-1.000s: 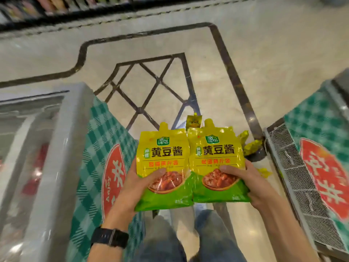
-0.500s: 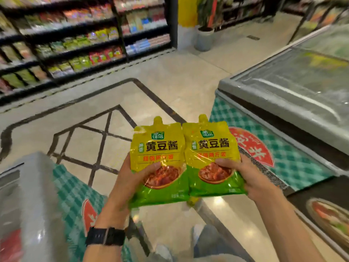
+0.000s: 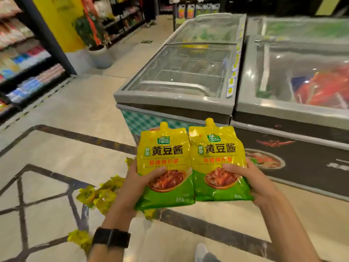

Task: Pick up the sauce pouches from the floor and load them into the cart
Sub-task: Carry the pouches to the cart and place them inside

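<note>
The left hand (image 3: 132, 188) grips the left pouch (image 3: 164, 148) by its lower half, with the thumb laid across the front just above the picture of the food and the fingers hidden behind. The right hand (image 3: 251, 178) holds the right pouch (image 3: 217, 146) the same way, thumb on the front and fingers curled round the back near the lower right corner. Both yellow and green pouches are held up in the air in front of the person, upright with spouts at the top, side by side. Their inner edges meet, and the right one may overlap the left slightly, though the seam is hard to read. A black watch (image 3: 111, 237) sits on the left wrist.

Several loose pouches (image 3: 100, 195) lie blurred on the tiled floor (image 3: 56, 110), just left of and below the left hand.

Compared with half a second ago, the grip on both pouches is unchanged, but the view has swung to the right. The glass-topped freezer (image 3: 179, 78) now fills the middle of the picture, with a second freezer (image 3: 292, 72) beside it. The store shelves (image 3: 24, 59) have slid to the left edge. The check-patterned cabinet that was at the lower left is gone, and the loose pouches have come into sight.
</note>
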A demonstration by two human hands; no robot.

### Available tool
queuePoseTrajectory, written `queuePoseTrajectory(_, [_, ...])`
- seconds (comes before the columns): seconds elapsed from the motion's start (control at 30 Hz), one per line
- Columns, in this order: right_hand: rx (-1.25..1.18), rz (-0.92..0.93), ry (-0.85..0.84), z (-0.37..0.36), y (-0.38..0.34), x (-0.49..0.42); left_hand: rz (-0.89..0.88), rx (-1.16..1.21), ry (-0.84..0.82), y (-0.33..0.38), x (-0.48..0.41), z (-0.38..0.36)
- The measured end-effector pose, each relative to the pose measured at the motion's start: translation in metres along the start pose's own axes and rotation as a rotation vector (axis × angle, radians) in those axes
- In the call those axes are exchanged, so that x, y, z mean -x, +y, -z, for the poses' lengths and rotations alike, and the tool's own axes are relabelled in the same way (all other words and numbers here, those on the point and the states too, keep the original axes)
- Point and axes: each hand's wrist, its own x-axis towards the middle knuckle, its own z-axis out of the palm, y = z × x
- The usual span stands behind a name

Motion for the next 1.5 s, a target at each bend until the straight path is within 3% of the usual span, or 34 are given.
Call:
queuePoseTrajectory(0.4, [-0.272,0.214,0.456,0.155,-0.023,0.074,0.066,-0.227,-0.526,0.019,-0.087,-0.207])
queuePoseTrajectory(0.73, [-0.395,0.317,0.708,0.209,-0.028,0.069,0.087,-0.257,-0.898,0.027,-0.166,-0.325])
queuePoseTrajectory(0.93, [-0.410,0.377,0.906,0.229,-0.037,0.067,0.054,-0.359,-1.038,0.021,-0.211,-0.399])
queuePoseTrajectory(1.2, [-0.552,0.464,1.113,0.265,-0.034,0.119,0.115,-0.419,-1.299,0.006,-0.190,-0.511])
queuePoseTrajectory(1.5, [-0.634,0.519,1.302,0.370,-0.021,0.196,0.093,-0.508,-1.411,-0.038,-0.129,-0.675])
